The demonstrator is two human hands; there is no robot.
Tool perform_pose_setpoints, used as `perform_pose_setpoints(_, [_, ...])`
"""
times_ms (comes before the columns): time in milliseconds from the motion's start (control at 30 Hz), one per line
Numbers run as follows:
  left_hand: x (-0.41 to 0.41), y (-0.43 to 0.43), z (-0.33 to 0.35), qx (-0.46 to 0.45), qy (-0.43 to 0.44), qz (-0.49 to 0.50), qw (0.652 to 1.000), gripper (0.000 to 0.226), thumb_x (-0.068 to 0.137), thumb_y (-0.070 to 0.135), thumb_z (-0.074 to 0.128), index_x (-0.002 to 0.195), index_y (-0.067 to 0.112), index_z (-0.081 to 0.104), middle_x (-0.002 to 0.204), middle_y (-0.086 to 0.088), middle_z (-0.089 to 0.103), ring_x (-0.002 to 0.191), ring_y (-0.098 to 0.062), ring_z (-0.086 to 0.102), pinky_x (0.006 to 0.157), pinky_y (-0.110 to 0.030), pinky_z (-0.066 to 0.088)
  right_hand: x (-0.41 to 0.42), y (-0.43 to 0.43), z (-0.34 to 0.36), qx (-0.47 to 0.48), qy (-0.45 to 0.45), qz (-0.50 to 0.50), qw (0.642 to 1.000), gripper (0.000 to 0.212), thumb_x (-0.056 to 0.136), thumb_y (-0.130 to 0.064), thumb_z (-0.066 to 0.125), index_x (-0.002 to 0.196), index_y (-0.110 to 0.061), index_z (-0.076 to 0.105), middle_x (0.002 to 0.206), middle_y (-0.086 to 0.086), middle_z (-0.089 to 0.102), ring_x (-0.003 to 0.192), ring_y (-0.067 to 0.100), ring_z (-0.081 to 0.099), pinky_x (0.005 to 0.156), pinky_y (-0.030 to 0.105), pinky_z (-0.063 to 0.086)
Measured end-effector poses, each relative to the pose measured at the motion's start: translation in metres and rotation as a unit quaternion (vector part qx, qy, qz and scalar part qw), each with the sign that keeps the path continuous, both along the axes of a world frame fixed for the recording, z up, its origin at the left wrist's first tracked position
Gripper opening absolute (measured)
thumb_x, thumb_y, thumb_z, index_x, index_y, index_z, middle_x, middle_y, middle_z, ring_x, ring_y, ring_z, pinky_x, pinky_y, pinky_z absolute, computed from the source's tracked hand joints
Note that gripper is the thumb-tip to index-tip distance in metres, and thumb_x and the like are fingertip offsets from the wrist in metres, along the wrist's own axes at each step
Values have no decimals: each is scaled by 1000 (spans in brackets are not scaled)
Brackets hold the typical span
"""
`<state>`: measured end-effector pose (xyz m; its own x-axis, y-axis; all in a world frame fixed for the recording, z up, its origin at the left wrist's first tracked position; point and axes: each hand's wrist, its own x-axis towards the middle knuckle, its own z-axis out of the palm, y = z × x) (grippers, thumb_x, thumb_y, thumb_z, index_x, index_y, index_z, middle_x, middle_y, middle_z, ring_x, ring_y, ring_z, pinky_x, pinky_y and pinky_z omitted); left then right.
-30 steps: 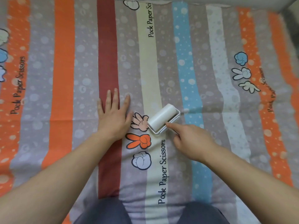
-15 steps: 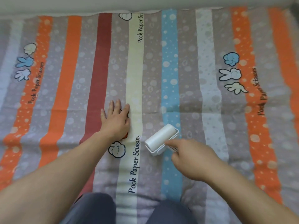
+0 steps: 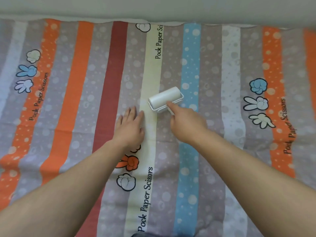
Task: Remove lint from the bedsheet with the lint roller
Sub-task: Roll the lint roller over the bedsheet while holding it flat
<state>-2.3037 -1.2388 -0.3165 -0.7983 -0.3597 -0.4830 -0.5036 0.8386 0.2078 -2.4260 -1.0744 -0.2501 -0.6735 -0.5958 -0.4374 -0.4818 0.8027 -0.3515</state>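
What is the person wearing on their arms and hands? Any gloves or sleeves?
Nothing at all. The left hand and the right hand have no gloves and no rings that I can see. The left arm and the right arm are bare too: no sleeves, no watch and no bracelet in view.

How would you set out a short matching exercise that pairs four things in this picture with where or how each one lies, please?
Things:
1. white cylindrical lint roller
2. left hand
3. right hand
4. blue cartoon fist print

Descriptions:
A. at the edge of an orange stripe, far right
B. flat, fingers straight, beside the dark red stripe
C. gripping a handle, forefinger extended
D. on the grey band between cream and light blue stripes

Pairs: 1-D, 2-B, 3-C, 4-A.
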Motion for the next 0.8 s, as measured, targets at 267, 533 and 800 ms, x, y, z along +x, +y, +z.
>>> perform_pose_setpoints(267, [0,-13,-40,0,14,-30,999,77,101,34,25,157,18,-25,162,-4,-36,146,-20,-38,121,-49,-21,11,-5,-43,40,26,9,999,59,95,-26,40,150,-42,24,120,11,59,105,34,58,73,37,40])
perform_pose_setpoints(533, [-4,-18,-45,41,-2,-43,998,80,101,54,22,153,27,-32,156,-4,-46,140,-20,-47,117,-52,-25,46,50,-21,127,34,24,991,57,97,-30,38,149,-44,20,107,7,59,92,30,60,67,36,41])
perform_pose_setpoints(800, [-2,-16,-47,33,29,-35,998,95,93,78,23,155,29,-28,158,-3,-42,143,-21,-44,117,-51,-26,67,91,-9,153,22,18,988,55,96,-30,38,147,-47,25,113,0,62,100,25,59,66,33,41])
